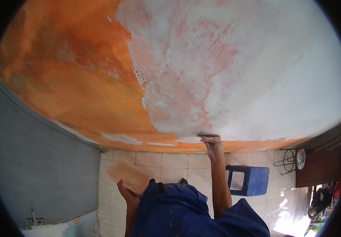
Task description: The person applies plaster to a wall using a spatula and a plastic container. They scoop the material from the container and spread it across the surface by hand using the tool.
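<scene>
Daylight enters at lower right, blown-out glare on floor tiles (271, 211). White-coated wall (312, 79): brightest toward right. Grey panel (36, 146): dim. Fisheye distortion: straight edges bow, corners black. Fine detail: soft.

- Pale tiled floor (174, 161), its left edge running along a large flat grey panel (40, 150).
- Blue plastic stool (259, 181) with an open side, towards the floor's right edge.
- Dark wire stand (284, 162) near the floor's far right corner, a round pale pan (301, 159) just beside it.
- Reddish-brown panel (320, 172) at that right edge.
- Bright patch of light (293, 219) nearer the floor's near right corner.
- Beyond the right edge, a dark, cluttered heap (322, 197), details unclear.
</scene>
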Motion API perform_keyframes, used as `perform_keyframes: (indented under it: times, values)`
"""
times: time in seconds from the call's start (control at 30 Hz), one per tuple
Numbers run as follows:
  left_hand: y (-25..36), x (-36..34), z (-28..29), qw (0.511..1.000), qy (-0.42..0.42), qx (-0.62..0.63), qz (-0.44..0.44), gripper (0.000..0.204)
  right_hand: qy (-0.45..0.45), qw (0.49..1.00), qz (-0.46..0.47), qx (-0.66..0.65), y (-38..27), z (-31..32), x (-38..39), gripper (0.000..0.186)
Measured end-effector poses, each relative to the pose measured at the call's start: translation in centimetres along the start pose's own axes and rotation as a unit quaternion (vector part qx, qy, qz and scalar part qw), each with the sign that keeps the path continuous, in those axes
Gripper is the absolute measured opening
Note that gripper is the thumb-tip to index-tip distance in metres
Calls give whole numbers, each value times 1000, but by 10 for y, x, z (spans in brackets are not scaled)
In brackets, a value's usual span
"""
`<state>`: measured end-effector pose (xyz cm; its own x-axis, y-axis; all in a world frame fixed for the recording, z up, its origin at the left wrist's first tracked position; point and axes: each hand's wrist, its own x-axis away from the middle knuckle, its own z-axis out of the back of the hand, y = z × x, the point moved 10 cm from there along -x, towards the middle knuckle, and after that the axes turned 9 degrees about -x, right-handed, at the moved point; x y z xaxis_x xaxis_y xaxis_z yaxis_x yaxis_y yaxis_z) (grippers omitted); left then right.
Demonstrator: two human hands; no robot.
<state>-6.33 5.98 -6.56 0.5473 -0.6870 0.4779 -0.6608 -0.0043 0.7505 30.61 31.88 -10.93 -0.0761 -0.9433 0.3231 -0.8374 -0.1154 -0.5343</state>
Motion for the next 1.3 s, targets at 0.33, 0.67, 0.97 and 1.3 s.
perform_keyframes:
  times: [0.33, 0.67, 0.97, 1.3]
  values:
    - [-13, -15, 8, 1000, 9, -20, 18, 66, 137, 979, -137, 63, 41, 82, 74, 39]
    - [-17, -16, 8, 999, -20, -14, 21, 67, 68, 978, -184, 69, 103, 96, -41, 33]
    - [-7, -14, 15, 1000, -7, -3, 21, 68, 4, 994, -106, 33, -18, -73, 38, 36]
    - [2, -15, 6, 1000, -10, -15, 4, 68, -77, 964, -133, 216, 75, 70, 56, 29]
